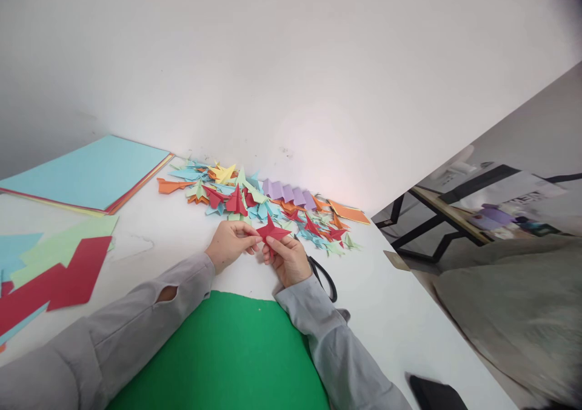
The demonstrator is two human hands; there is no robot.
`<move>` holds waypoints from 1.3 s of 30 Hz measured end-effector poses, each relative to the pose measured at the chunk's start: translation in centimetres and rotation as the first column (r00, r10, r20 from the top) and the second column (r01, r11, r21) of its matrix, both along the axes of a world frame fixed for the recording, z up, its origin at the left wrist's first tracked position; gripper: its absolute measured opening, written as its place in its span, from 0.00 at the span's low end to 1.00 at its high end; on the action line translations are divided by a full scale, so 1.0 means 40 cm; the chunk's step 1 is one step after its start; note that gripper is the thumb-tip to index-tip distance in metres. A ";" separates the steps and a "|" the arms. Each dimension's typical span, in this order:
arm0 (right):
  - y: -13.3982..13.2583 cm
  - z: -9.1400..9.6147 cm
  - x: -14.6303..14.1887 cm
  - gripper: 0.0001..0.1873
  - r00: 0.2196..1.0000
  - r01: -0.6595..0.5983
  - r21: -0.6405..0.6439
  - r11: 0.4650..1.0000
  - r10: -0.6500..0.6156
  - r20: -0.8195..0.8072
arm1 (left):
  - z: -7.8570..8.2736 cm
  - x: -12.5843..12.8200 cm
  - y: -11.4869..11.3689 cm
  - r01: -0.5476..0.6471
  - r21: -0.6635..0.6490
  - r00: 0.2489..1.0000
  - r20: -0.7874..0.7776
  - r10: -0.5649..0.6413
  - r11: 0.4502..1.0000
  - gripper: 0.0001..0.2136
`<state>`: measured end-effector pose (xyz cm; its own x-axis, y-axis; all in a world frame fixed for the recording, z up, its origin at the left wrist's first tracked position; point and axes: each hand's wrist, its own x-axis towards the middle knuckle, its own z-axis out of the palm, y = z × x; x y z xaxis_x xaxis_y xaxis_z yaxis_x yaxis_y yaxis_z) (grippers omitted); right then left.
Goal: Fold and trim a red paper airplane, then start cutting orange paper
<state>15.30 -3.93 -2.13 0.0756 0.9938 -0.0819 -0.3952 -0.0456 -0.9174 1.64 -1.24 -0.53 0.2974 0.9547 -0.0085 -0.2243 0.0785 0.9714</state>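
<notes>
A red paper star (273, 232) with pointed arms is held up between my two hands over the white table. My right hand (291, 261) is closed on it from below, thumb on its front face. My left hand (231, 244) pinches the tip of its left arm between thumb and fingers. Just beyond lies a long heap of folded paper shapes (222, 194) in red, blue, yellow, orange and green. Behind my right wrist the black handle of what look like scissors (325, 279) shows in part; their blades are hidden.
Large coloured sheets (91, 170) are stacked at the back left, with red, green and blue offcuts (82, 270) nearer. A purple pleated paper (288, 193) and orange paper (349, 211) lie along the wall. A black phone-like object (435, 393) rests at the front right.
</notes>
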 end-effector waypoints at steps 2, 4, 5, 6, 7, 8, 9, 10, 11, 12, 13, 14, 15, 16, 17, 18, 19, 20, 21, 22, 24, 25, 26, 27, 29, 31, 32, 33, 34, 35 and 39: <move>0.000 -0.003 -0.001 0.14 1.000 0.010 0.012 1.000 -0.010 0.018 | 0.000 0.000 0.000 -0.007 -0.005 1.000 0.002 0.007 1.000 0.09; 0.001 -0.008 -0.003 0.16 0.999 0.021 0.022 1.000 -0.022 0.036 | 0.000 -0.001 0.001 -0.016 -0.004 1.000 0.007 0.016 1.000 0.09; 0.001 -0.011 -0.003 0.16 0.999 0.020 0.024 1.000 -0.021 0.046 | -0.001 -0.001 0.002 -0.020 -0.002 1.000 0.010 0.020 1.000 0.09; 0.002 -0.014 -0.003 0.17 0.998 0.016 0.024 1.000 -0.017 0.054 | -0.002 -0.002 0.003 -0.023 0.000 1.000 0.014 0.023 1.000 0.09; 0.002 -0.017 -0.003 0.17 0.998 0.008 0.024 1.000 -0.010 0.061 | -0.003 -0.002 0.004 -0.025 0.002 1.000 0.019 0.025 1.000 0.09; 0.003 -0.020 -0.003 0.16 0.998 -0.001 0.025 1.000 -0.001 0.067 | -0.005 -0.002 0.005 -0.026 0.003 0.999 0.023 0.026 1.000 0.08; 0.003 -0.023 -0.002 0.16 0.998 -0.006 0.029 1.000 0.004 0.070 | -0.006 -0.002 0.005 -0.027 0.004 0.999 0.027 0.027 1.000 0.08; 0.003 -0.024 -0.002 0.16 0.998 -0.009 0.036 0.999 0.006 0.069 | -0.007 -0.002 0.006 -0.026 0.005 0.999 0.029 0.026 1.000 0.08; 0.004 -0.026 -0.001 0.16 0.998 -0.010 0.043 0.999 0.007 0.068 | -0.008 -0.002 0.006 -0.025 0.006 0.999 0.031 0.025 1.000 0.09; 0.004 -0.027 0.000 0.16 0.998 -0.012 0.049 0.999 0.009 0.069 | -0.008 -0.002 0.006 -0.024 0.006 0.999 0.032 0.024 1.000 0.09; 0.005 -0.028 0.000 0.16 0.997 -0.013 0.055 0.998 0.009 0.070 | -0.008 -0.001 0.005 -0.022 0.003 0.999 0.031 0.022 1.000 0.09; 0.005 -0.028 0.001 0.16 0.997 -0.013 0.060 0.998 0.008 0.073 | -0.008 -0.001 0.005 -0.021 -0.001 0.999 0.029 0.021 1.000 0.09; 0.005 -0.029 0.001 0.16 0.997 -0.010 0.065 0.998 0.005 0.078 | -0.007 -0.001 0.005 -0.021 -0.006 0.999 0.026 0.021 1.000 0.10; 0.005 -0.029 0.001 0.16 0.997 -0.007 0.069 0.998 0.001 0.083 | -0.006 -0.001 0.005 -0.022 -0.011 0.999 0.023 0.023 1.000 0.10; 0.005 -0.029 0.000 0.17 0.996 -0.003 0.072 0.997 -0.003 0.087 | -0.006 -0.001 0.004 -0.023 -0.015 0.999 0.022 0.024 1.000 0.10; 0.005 -0.029 0.000 0.17 0.996 0.000 0.072 0.997 -0.006 0.092 | -0.006 -0.002 0.004 -0.022 -0.018 1.000 0.021 0.023 1.000 0.10; 0.005 -0.028 -0.001 0.17 0.995 0.002 0.071 0.997 -0.008 0.096 | -0.006 -0.002 0.004 -0.020 -0.022 1.000 0.023 0.020 1.000 0.10; 0.004 -0.028 -0.002 0.18 0.995 0.003 0.070 0.998 -0.010 0.100 | -0.007 -0.003 0.005 -0.015 -0.028 1.000 0.027 0.016 0.999 0.11; 0.003 -0.027 -0.003 0.18 0.995 0.002 0.068 0.998 -0.009 0.103 | -0.008 -0.003 0.005 -0.010 -0.036 0.999 0.031 0.011 0.999 0.11; 0.003 -0.026 -0.003 0.18 0.994 0.000 0.064 0.998 -0.007 0.105 | -0.009 -0.004 0.006 -0.004 -0.043 0.999 0.036 0.005 0.999 0.11; 0.002 -0.023 -0.005 0.17 0.995 0.000 0.057 0.998 -0.005 0.104 | -0.011 -0.004 0.008 0.005 -0.059 0.999 0.043 -0.003 0.998 0.11; 0.001 -0.022 -0.005 0.17 0.995 0.002 0.052 0.999 -0.007 0.099 | -0.011 -0.004 0.008 0.008 -0.066 0.999 0.044 -0.005 0.998 0.11; 0.001 -0.021 -0.006 0.17 0.996 0.005 0.046 0.999 -0.009 0.093 | -0.011 -0.003 0.009 0.011 -0.071 0.999 0.042 -0.008 0.997 0.11; 0.001 -0.019 -0.006 0.17 0.996 0.008 0.040 0.999 -0.012 0.087 | -0.011 -0.003 0.009 0.014 -0.073 0.999 0.039 -0.011 0.997 0.11; 0.000 -0.017 -0.006 0.17 0.997 0.014 0.033 0.999 -0.017 0.075 | -0.009 -0.002 0.009 0.018 -0.075 0.999 0.033 -0.016 0.997 0.11; 0.000 -0.014 -0.007 0.17 0.998 0.016 0.028 0.999 -0.018 0.067 | -0.008 -0.001 0.009 0.023 -0.070 0.999 0.033 -0.021 0.997 0.12; -0.001 -0.013 -0.007 0.17 0.998 0.017 0.026 1.000 -0.019 0.065 | -0.008 -0.001 0.008 0.025 -0.066 0.999 0.034 -0.023 0.998 0.12; -0.001 -0.012 -0.007 0.17 0.998 0.018 0.024 1.000 -0.019 0.063 | -0.009 -0.001 0.008 0.025 -0.061 0.999 0.035 -0.023 0.998 0.13; -0.001 -0.011 -0.008 0.16 0.998 0.018 0.021 1.000 -0.019 0.062 | -0.009 -0.001 0.008 0.023 -0.056 0.999 0.035 -0.021 0.998 0.13; -0.002 -0.010 -0.008 0.16 0.998 0.017 0.019 1.000 -0.019 0.062 | -0.010 -0.001 0.008 0.020 -0.050 0.999 0.033 -0.019 0.999 0.13; -0.002 -0.010 -0.009 0.15 0.997 0.020 0.029 0.999 -0.022 0.073 | -0.014 0.001 0.008 -0.002 -0.037 1.000 0.030 0.003 0.999 0.13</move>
<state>14.95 -4.00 -2.53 0.1011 0.9937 -0.0478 -0.3278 -0.0121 -0.9447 1.67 -0.91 -1.07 0.2960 0.9546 -0.0348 -0.2532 0.1136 0.9607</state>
